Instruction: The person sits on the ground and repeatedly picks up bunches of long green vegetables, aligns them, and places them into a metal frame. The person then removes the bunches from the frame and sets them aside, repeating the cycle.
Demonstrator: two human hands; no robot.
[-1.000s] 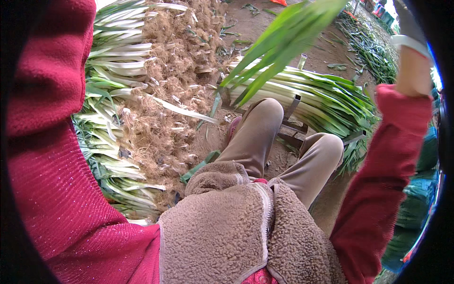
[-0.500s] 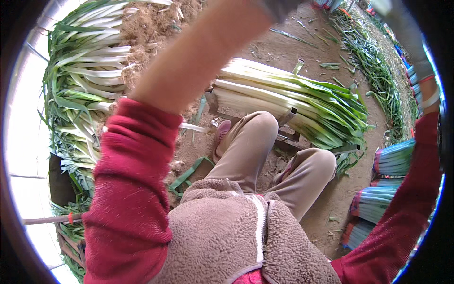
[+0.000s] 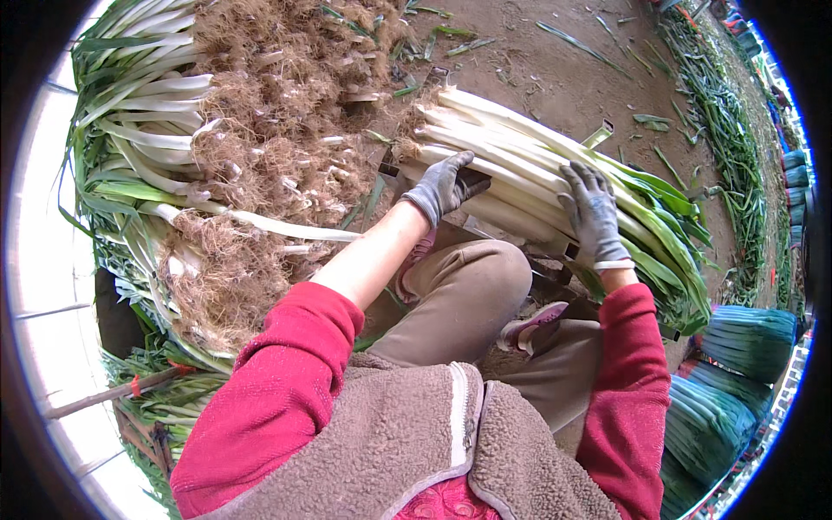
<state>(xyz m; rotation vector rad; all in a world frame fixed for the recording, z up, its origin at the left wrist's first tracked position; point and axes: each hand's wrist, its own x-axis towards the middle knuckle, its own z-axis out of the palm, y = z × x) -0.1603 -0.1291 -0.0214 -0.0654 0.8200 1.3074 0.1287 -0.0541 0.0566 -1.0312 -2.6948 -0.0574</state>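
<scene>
A bundle of long leeks [image 3: 503, 139], pale stalks at the left and green leaves at the right, lies on a metal rack [image 3: 598, 134] before my knees. My left hand [image 3: 442, 185], in a grey glove, is closed on stalks near the root end, its thumb and fingers curved round them. Further along, my right hand [image 3: 589, 217], also gloved, has its fingers curled over the stalks near where they turn green. The rack's lower parts are mostly hidden by the leeks and my legs.
Leeks with tangled brown roots [image 3: 269, 156] lie heaped on the dirt floor [image 3: 537, 74] at my left. A strip of cut leaves [image 3: 728, 173] runs along the right, with tied green bundles [image 3: 737, 338] below it. A horizontal pole [image 3: 113, 394] is at the lower left.
A second ago my right arm was raised beside loose green leaves. Both arms were up half a second ago; now both have come down onto the bundle and grasp it.
</scene>
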